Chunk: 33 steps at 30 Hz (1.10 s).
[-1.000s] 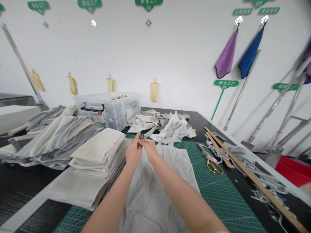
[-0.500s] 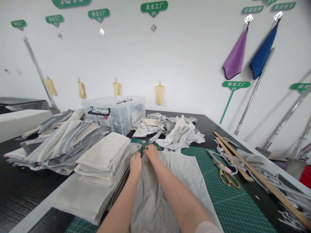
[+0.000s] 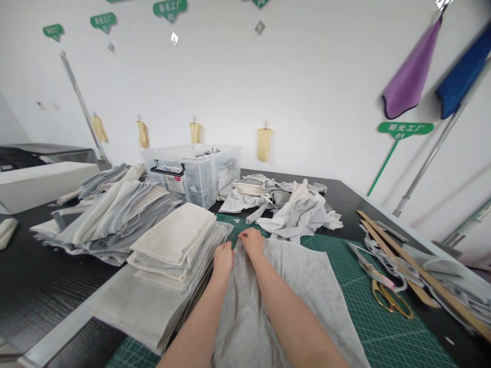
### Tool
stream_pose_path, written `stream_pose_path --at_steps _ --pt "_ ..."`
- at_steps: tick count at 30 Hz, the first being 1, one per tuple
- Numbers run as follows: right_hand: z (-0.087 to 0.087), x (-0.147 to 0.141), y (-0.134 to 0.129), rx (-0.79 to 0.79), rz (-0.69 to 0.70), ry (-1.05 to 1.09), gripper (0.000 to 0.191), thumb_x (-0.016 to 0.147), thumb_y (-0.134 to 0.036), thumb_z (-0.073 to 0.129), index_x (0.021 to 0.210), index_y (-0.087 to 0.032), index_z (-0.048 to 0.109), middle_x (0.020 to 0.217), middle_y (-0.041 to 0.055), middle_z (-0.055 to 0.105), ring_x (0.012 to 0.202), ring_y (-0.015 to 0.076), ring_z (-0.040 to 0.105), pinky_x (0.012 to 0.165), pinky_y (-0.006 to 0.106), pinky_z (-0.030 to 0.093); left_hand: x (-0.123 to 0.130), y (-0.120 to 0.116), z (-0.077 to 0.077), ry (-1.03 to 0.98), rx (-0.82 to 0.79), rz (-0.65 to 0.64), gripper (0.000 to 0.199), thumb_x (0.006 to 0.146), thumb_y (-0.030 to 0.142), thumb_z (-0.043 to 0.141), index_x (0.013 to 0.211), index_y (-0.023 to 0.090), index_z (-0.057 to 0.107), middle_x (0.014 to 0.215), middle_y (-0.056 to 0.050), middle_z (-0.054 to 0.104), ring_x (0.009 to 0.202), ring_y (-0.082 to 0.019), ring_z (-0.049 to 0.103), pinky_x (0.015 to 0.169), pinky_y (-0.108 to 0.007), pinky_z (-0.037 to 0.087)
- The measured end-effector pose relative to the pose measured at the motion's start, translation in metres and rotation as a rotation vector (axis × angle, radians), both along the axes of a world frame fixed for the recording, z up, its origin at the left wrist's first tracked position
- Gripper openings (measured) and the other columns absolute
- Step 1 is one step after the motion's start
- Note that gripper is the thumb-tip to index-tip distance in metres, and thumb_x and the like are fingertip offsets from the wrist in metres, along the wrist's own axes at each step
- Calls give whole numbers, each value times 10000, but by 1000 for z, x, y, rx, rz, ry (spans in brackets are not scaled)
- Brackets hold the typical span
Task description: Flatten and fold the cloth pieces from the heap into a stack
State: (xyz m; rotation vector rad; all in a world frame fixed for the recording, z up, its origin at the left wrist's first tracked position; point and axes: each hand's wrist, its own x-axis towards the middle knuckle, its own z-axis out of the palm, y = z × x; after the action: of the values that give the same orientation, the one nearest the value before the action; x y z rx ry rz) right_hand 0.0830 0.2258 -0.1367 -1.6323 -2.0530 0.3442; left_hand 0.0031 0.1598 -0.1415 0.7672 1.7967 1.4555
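A wrinkled grey cloth [image 3: 295, 266] lies spread beneath my forearms on a green cutting mat [image 3: 353, 286]. At its far left corner my right hand [image 3: 252, 241] is closed, fingers pinching the fabric's edge. My left hand [image 3: 223, 259] is closed right beside it, against the left edge of the same cloth; its fingertips are partly hidden. Just left of that hand rises a stack of folded cream and grey cloths [image 3: 172, 240].
Scissors with gold handles [image 3: 389, 296] lie at right, near wooden strips [image 3: 395, 260] and fabric scraps. Crumpled cloths [image 3: 291, 204] and a clear plastic box [image 3: 192, 174] stand at the back. A looser cloth pile [image 3: 107, 220] is at left.
The view has turned a little to the left, so everything sits farther right. Both hands stay at the cloth's corner. A small shiny glint by my left fingertips no longer shows.
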Motion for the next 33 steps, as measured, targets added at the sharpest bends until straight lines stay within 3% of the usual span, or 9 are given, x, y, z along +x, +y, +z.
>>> stream_pose_path --at_steps 11,17,22,27,33 --pt "-2 11 11 -79 100 16 334 570 -222 531 877 -334 601 983 -58 577 904 166 488 725 260 342 -3 1 1 -36 -12 -8 264 664 319 364 572 123 514 376 32 400 282 -68 311 318 -199 212" --pt "-6 11 15 -67 102 50 189 620 -300 533 780 -319 631 891 -52 605 837 146 515 688 244 350 -3 1 0 -52 -4 -13 263 657 325 362 596 121 515 383 41 394 275 -62 297 310 -195 205" --pt "-7 14 16 -26 83 82 174 632 -350 544 775 -313 636 880 -41 604 839 139 509 693 235 350 -2 3 -3 -56 4 -28 261 647 332 366 551 124 493 365 41 377 267 -64 289 303 -201 200" --pt "-8 20 19 21 44 111 205 676 -322 506 824 -268 639 858 4 610 835 152 518 704 242 357 -1 1 -1 -38 0 -26 276 640 341 360 548 123 502 354 37 379 276 -74 306 310 -203 208" --pt "-12 20 22 5 63 170 224 714 -235 459 866 -248 622 900 -28 621 842 108 538 737 193 375 0 -1 3 -16 -7 -21 287 630 358 366 545 124 508 352 38 377 284 -78 317 315 -200 211"
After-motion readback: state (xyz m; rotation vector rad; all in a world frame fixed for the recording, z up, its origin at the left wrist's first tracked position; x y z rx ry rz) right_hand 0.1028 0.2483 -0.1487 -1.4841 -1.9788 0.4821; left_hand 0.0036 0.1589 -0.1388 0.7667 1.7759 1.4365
